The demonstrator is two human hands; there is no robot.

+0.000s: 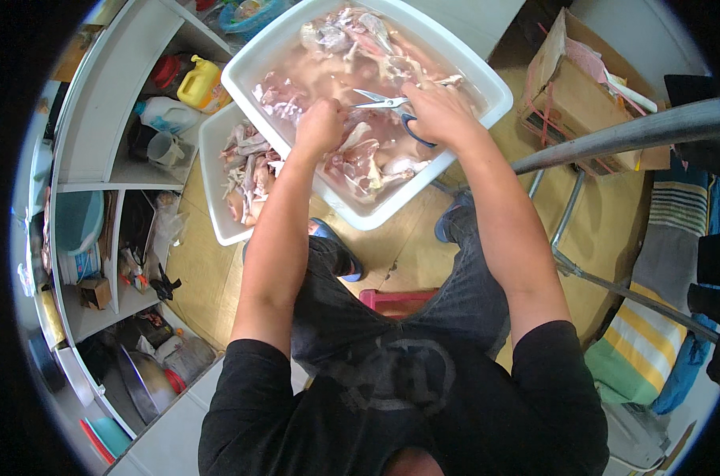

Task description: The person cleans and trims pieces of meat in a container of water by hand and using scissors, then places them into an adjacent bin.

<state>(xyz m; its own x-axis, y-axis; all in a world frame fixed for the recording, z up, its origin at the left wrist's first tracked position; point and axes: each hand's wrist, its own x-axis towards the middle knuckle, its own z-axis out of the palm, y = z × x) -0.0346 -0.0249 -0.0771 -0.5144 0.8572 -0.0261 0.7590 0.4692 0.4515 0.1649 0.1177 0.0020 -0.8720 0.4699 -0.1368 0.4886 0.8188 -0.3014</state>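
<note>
**Likely Mid-Trimming**

Curling right hand (438, 115) round scissors (390, 102) with parted blades; bunching left hand (321, 124) into a fist just beside the tips, cannot tell around what. Holding scissors over poultry pieces (357, 165) in pinkish water (284, 63), within a white tub (499, 97). Pointing leftward along a nearly crosswise long axis. Next, seemingly calling for a piece guided between blades.

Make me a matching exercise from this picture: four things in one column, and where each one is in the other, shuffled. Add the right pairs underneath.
Things
1. Scissors
2. Yellow jug
3. Smaller white tub
4. Cardboard box

Places
A. Partly hidden by the larger white tub
B. At the upper right of the picture
C. In the person's right hand
D. In the white shelving unit at the left

Right pairs: 1-C, 2-D, 3-A, 4-B
</note>
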